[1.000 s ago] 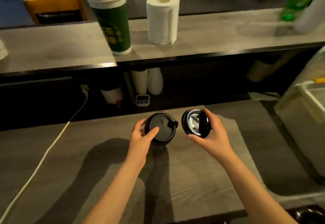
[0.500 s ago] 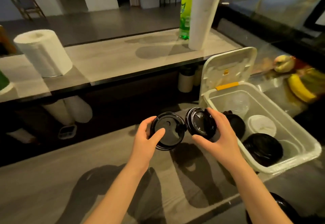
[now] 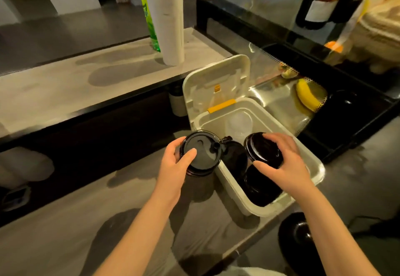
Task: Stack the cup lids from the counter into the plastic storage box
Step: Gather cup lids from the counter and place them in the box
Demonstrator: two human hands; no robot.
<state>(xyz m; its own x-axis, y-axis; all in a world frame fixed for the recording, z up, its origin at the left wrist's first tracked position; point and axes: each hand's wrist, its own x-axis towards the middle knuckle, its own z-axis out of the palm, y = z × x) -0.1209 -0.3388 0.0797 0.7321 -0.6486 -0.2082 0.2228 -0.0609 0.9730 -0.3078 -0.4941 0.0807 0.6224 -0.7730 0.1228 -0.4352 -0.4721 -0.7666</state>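
My left hand [image 3: 175,165] grips a black cup lid [image 3: 201,152], top side up, just left of the plastic storage box [image 3: 311,158]. My right hand [image 3: 283,163] holds a second black lid [image 3: 260,149] tilted above the inside of the box. The white translucent box stands open with its hinged cover [image 3: 216,81] leaning back. More black lids [image 3: 236,158] lie inside it, partly hidden by my right hand, and a clear lid [image 3: 239,122] rests at the far end.
A tall stack of white cups [image 3: 167,18] and a green bottle [image 3: 149,22] stand on the raised shelf behind. A banana [image 3: 307,96] lies in a perforated metal tray to the right. A dark round object [image 3: 296,234] sits below the counter's near edge.
My view swung right, bringing the box into full sight. My right hand carried its lid from beside the other one to over the box's inside. The left hand stayed just outside the rim.
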